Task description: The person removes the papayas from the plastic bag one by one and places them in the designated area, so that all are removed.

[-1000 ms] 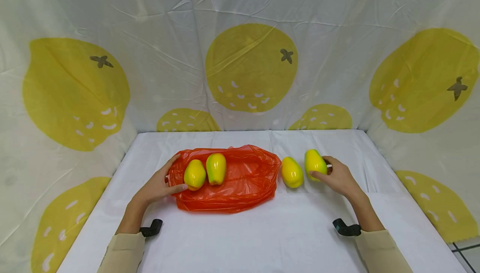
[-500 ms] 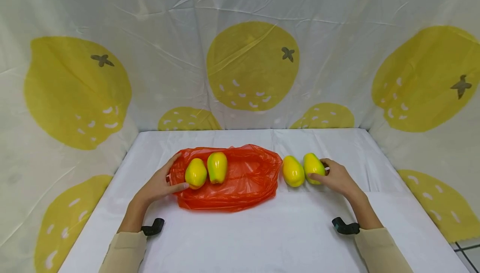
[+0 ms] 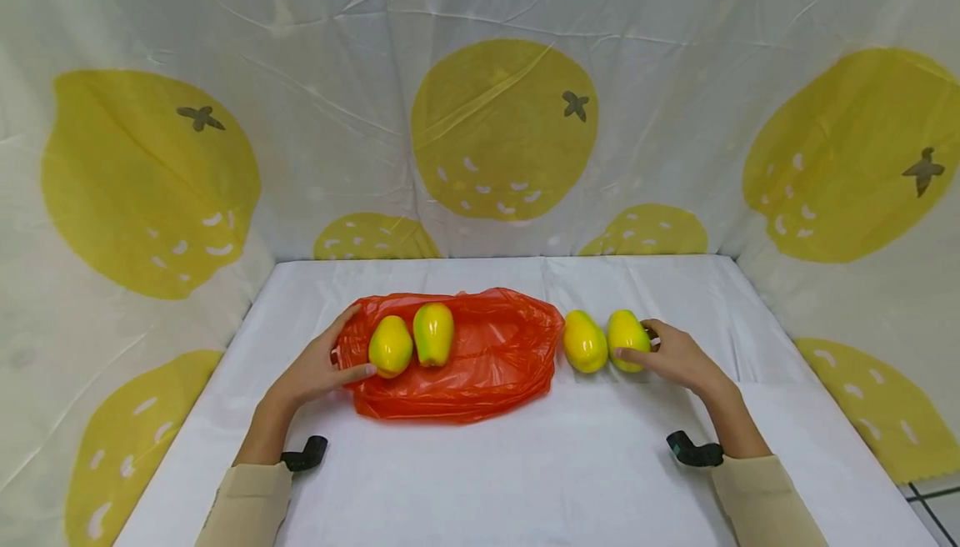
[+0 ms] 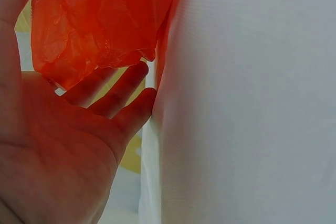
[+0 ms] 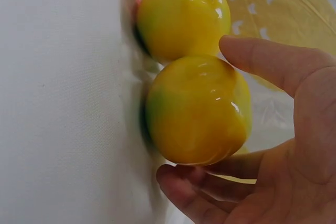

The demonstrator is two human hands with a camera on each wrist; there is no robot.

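Observation:
A crinkled red plastic bag (image 3: 480, 405) lies on the white-covered table with two shiny yellow-green papayas, a left papaya (image 3: 390, 348) and an upright one (image 3: 434, 333), at its left half. My left hand (image 3: 315, 372) curves round the bag's left end, thumb in front by the left papaya. In the left wrist view, its fingers (image 4: 118, 98) reach behind the red plastic. My right hand (image 3: 681, 357) holds the rightmost papaya (image 5: 197, 111) between thumb and curled fingers, close over the table. Beside it, another papaya (image 3: 585, 342) nearly meets the bag's right edge.
White cloth (image 3: 487, 480) covers the table. Walls of pale cloth printed with large yellow fruit (image 3: 506, 130) enclose its back and sides. Black wrist mounts (image 3: 694, 452) sit at both cuffs. Tiled floor (image 3: 933, 501) shows at the lower right.
My right hand has lowered its papaya and brought it level beside the neighbouring one. The left hand, the bag and the papayas there have stayed put.

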